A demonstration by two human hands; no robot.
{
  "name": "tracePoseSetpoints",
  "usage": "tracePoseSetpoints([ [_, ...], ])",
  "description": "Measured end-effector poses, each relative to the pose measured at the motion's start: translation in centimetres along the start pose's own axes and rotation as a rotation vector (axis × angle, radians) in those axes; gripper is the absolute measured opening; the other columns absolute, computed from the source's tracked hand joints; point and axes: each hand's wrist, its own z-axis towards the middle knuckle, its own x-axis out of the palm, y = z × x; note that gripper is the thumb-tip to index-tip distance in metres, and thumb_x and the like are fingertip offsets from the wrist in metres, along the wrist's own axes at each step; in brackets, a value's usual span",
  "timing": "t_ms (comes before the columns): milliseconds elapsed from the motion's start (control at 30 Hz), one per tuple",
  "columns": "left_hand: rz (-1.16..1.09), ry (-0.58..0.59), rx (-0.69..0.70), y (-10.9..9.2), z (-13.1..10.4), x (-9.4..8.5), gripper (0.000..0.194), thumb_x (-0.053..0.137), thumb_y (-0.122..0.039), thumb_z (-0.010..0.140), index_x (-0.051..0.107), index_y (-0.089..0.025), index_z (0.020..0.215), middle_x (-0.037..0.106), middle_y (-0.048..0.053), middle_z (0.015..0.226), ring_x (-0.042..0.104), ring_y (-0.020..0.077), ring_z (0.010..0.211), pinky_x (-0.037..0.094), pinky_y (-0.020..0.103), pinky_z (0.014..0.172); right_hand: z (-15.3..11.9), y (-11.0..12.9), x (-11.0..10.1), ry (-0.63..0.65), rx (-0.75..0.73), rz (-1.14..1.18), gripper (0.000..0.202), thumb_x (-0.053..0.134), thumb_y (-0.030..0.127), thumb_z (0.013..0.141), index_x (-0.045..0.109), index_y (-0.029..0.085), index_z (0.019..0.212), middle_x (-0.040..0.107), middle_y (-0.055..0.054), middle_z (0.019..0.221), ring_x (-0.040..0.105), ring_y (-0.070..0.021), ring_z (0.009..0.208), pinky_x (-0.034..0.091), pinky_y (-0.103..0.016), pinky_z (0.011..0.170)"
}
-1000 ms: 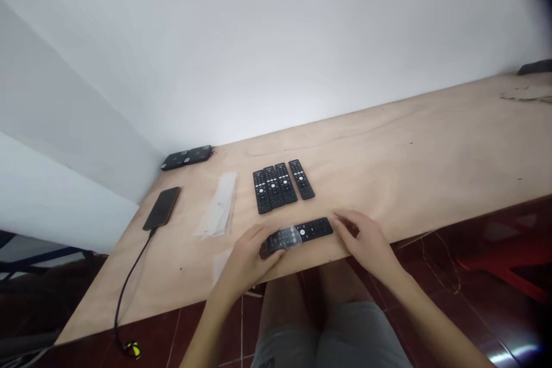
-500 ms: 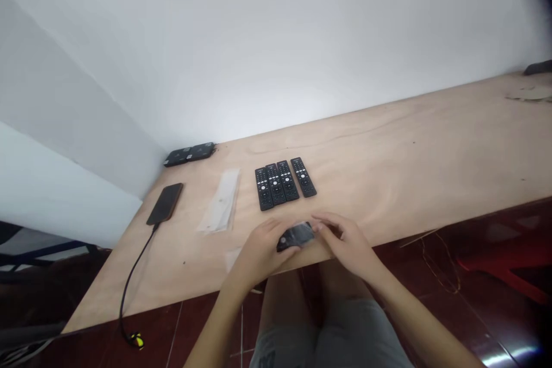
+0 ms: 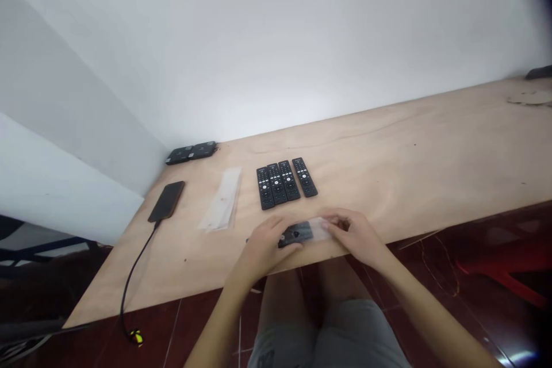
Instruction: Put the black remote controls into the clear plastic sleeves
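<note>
Near the table's front edge, my left hand [image 3: 266, 246] is closed around a black remote control [image 3: 295, 234], which lies crosswise. Part of the remote is covered by a clear plastic sleeve [image 3: 319, 229] that extends past it to the right. My right hand [image 3: 351, 234] pinches the sleeve's right end. The far left end of the remote is mostly hidden by my left hand. Just beyond my hands lie several black remotes: a group side by side [image 3: 276, 185] and one set slightly apart [image 3: 305, 177].
A stack of clear plastic sleeves [image 3: 223, 200] lies left of the remotes. Further left is a phone [image 3: 167, 201] with a black cable [image 3: 134, 269] running off the table. Two flat black boxes [image 3: 191, 152] sit by the wall. A red chair [image 3: 500, 267] stands below right.
My right hand has moved right with the sleeve's end, and more of the sleeve now shows beyond the remote. The sleeve end previously visible left of my left hand no longer shows.
</note>
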Motion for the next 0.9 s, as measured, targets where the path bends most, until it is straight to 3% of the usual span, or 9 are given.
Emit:
tracePoseSetpoints([
  [167,-0.017,0.013,-0.029,1.0,-1.1,-0.9,0.047,0.086,-0.031,0.093,0.070,-0.030,0.138,0.075,0.007,0.132,0.071,0.0293,0.122,0.060,0.046,0.106,0.0,-0.1,-1.6,-0.006,0.014,-0.062,0.039,0.076,0.047,0.094,0.083,0.018,0.118,0.080,-0.005,0.084,0.071,-0.0241,0.076,0.059,-0.037,0.075],
  [400,0.029,0.034,-0.028,2.8,-2.8,-2.7,0.048,0.079,-0.030,0.099,0.066,-0.033,0.146,0.070,0.007,0.139,0.065,0.0293,0.129,0.057,0.050,0.112,-0.3,-0.9,-3.1,-0.136,-0.013,-0.198,0.036,0.068,0.050,0.102,0.082,0.021,0.118,0.081,-0.008,0.095,0.072,-0.0269,0.082,0.060,-0.041,0.080],
  [467,0.075,0.062,-0.006,3.1,-3.4,-3.7,0.049,0.073,-0.025,0.103,0.064,-0.035,0.150,0.065,0.008,0.148,0.058,0.0307,0.139,0.054,0.054,0.117,-0.7,-0.3,-3.1,-0.075,-0.123,-0.213,0.033,0.063,0.045,0.106,0.079,0.024,0.126,0.080,-0.010,0.112,0.073,-0.0283,0.096,0.061,-0.043,0.090],
  [567,0.146,0.026,0.010,2.8,-4.2,-4.7,0.053,0.054,-0.010,0.107,0.062,-0.035,0.153,0.051,0.009,0.164,0.042,0.0325,0.154,0.046,0.059,0.124,-1.4,1.3,-2.1,0.158,-0.313,-0.220,0.033,0.063,0.034,0.108,0.073,0.030,0.139,0.070,-0.010,0.145,0.063,-0.0313,0.133,0.052,-0.048,0.115],
  [633,0.167,-0.095,-0.034,2.0,-4.7,-4.3,0.055,0.044,-0.005,0.106,0.065,-0.032,0.148,0.051,0.010,0.163,0.044,0.0323,0.152,0.046,0.061,0.124,-1.6,2.4,-0.9,0.309,-0.375,-0.247,0.038,0.068,0.029,0.106,0.071,0.032,0.144,0.066,-0.008,0.152,0.055,-0.0321,0.143,0.047,-0.050,0.121],
  [733,0.124,-0.268,-0.151,0.4,-5.2,-2.4,0.030,0.055,-0.018,0.108,0.073,-0.027,0.130,0.062,0.012,0.143,0.061,0.0303,0.131,0.055,0.054,0.112,-1.4,3.6,1.0,0.451,-0.427,-0.316,0.040,0.073,0.028,0.103,0.072,0.035,0.142,0.067,-0.005,0.149,0.054,-0.0330,0.141,0.047,-0.051,0.120],
  [800,0.104,-0.304,-0.203,-0.6,-5.4,-0.9,0.019,0.065,-0.029,0.105,0.075,-0.026,0.122,0.066,0.011,0.133,0.067,0.0301,0.123,0.060,0.050,0.106,-1.0,3.9,1.8,0.489,-0.442,-0.342,0.034,0.074,0.028,0.103,0.075,0.034,0.136,0.070,-0.004,0.145,0.056,-0.0332,0.138,0.047,-0.052,0.118],
  [900,0.125,-0.376,-0.264,-1.3,-5.8,0.4,0.015,0.068,-0.032,0.103,0.074,-0.027,0.116,0.069,0.010,0.127,0.070,0.0307,0.120,0.062,0.049,0.102,-0.5,3.8,2.2,0.479,-0.417,-0.298,0.027,0.072,0.025,0.104,0.078,0.031,0.129,0.073,-0.005,0.139,0.059,-0.0325,0.133,0.049,-0.051,0.115],
])
